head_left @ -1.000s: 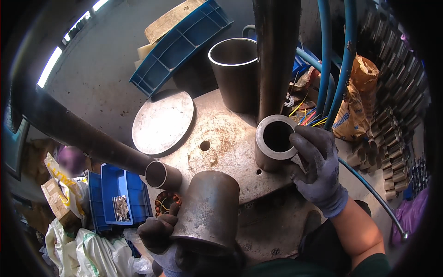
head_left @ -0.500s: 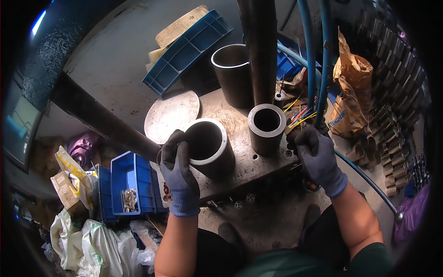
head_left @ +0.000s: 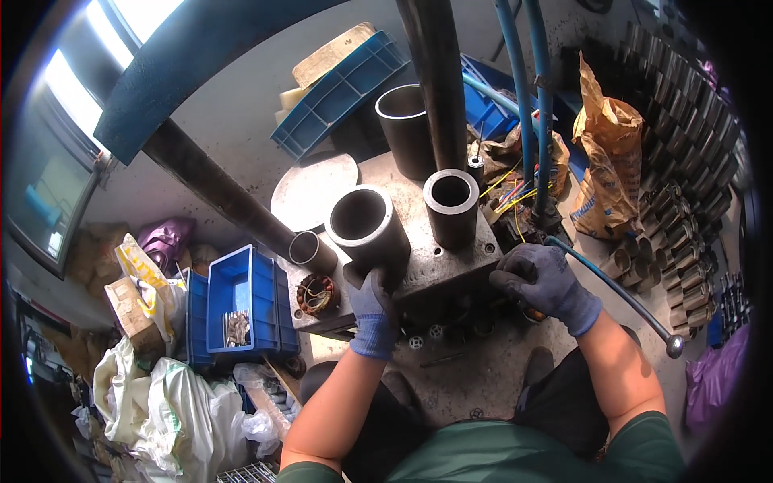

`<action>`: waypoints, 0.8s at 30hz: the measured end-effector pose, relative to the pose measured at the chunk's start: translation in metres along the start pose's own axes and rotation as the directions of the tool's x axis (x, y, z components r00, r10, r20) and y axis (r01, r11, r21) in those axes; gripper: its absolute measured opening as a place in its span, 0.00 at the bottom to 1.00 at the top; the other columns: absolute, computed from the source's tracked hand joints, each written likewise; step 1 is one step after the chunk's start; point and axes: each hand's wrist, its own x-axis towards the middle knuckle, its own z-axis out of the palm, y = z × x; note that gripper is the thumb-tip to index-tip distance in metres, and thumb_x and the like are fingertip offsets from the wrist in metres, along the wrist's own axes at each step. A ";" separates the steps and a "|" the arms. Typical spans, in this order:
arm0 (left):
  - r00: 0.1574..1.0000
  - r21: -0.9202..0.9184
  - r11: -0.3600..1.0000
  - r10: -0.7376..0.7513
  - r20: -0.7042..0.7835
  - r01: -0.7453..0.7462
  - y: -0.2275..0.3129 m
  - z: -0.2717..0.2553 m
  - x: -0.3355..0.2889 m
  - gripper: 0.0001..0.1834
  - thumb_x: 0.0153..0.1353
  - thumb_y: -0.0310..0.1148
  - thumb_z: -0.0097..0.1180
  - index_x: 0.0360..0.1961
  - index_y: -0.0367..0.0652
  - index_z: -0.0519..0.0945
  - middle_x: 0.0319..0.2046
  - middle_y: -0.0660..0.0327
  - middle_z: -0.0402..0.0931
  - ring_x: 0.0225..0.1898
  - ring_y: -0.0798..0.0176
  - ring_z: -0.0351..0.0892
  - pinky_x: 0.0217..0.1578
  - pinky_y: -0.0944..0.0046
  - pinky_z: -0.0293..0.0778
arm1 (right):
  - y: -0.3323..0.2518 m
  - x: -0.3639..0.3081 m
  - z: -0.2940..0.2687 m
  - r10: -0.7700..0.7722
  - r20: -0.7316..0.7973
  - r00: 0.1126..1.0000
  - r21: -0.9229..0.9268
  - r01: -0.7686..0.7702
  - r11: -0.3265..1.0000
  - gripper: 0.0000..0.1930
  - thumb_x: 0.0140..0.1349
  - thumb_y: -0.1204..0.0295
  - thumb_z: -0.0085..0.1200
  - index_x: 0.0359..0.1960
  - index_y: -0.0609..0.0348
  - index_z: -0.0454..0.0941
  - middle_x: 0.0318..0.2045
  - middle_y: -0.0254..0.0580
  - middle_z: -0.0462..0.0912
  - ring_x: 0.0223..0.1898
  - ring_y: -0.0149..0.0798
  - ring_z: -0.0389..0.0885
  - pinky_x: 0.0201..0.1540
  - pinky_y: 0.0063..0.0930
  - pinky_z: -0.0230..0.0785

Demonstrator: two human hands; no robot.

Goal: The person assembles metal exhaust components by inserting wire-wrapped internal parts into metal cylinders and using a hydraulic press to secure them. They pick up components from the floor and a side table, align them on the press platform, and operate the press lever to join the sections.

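Note:
A wide steel sleeve (head_left: pixel 360 219) stands upright on the grey metal press plate (head_left: pixel 419 270). My left hand (head_left: pixel 372 312), in a blue glove, grips it low on its near side. To its right a narrower steel sleeve (head_left: pixel 451 205) stands under the dark vertical column (head_left: pixel 435 88). My right hand (head_left: pixel 543 282), in a dark glove, lies with curled fingers at the plate's right front edge, beside a metal rod with a ball end (head_left: pixel 644 318). What those fingers hold is hidden.
A third, taller sleeve (head_left: pixel 403 129) stands at the back. A round metal disc (head_left: pixel 310 189) and a slanted pipe (head_left: pixel 233 209) lie left of the plate. Blue bins (head_left: pixel 237 302) and plastic bags crowd the left floor. Several stacked sleeves (head_left: pixel 684 201) and brown sacks (head_left: pixel 608 161) fill the right.
The wide sleeve went from being carried low near my body to standing on the plate. My left hand slid to its near base. My right hand dropped from the narrower sleeve to the plate's edge.

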 end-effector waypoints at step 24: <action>0.870 0.939 0.079 0.409 0.275 -0.335 0.058 -0.141 0.022 0.46 0.51 0.47 0.77 0.69 0.45 0.71 0.58 0.46 0.76 0.60 0.43 0.76 0.63 0.48 0.70 | -0.002 -0.023 0.017 0.018 0.263 0.965 -0.390 0.089 0.916 0.16 0.63 0.59 0.64 0.29 0.61 0.82 0.33 0.51 0.82 0.41 0.56 0.81 0.44 0.48 0.73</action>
